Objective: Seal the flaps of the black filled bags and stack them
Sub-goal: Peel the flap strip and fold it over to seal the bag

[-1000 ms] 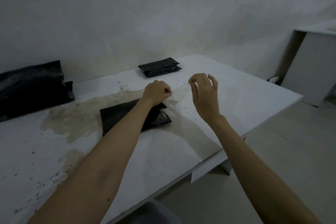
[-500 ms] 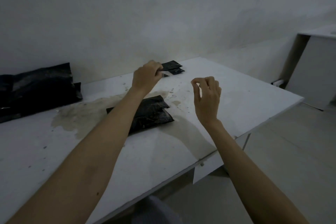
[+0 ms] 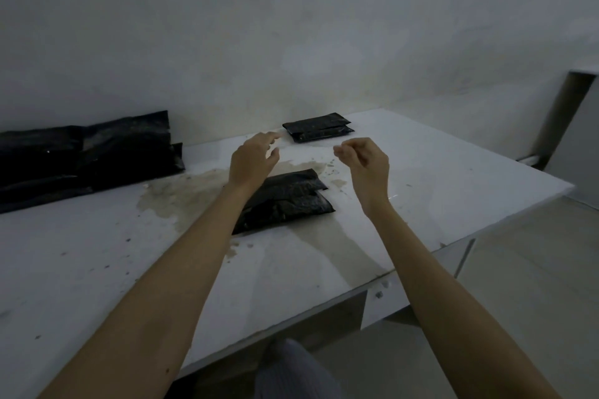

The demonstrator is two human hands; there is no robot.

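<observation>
A black filled bag [image 3: 291, 201] lies flat in the middle of the white table [image 3: 437, 172], partly under my left forearm. A small stack of black filled bags [image 3: 317, 130] sits at the back by the wall. My left hand [image 3: 252, 160] hovers above the table between the two, fingers stretched loosely toward the stack, holding nothing that I can see. My right hand [image 3: 366, 162] hangs in the air to the right of the middle bag, fingers loosely curled and empty.
A pile of larger black bags [image 3: 87, 155] leans against the wall at the back left. A brownish stain [image 3: 181, 194] spreads over the tabletop. The table's right edge drops to a tiled floor, with a pale cabinet [image 3: 577, 126] at far right.
My left hand rose from the middle bag and reached toward the back stack, its fingers uncurling. My right hand stayed in the air, loosely curled. The view shifted slightly.
</observation>
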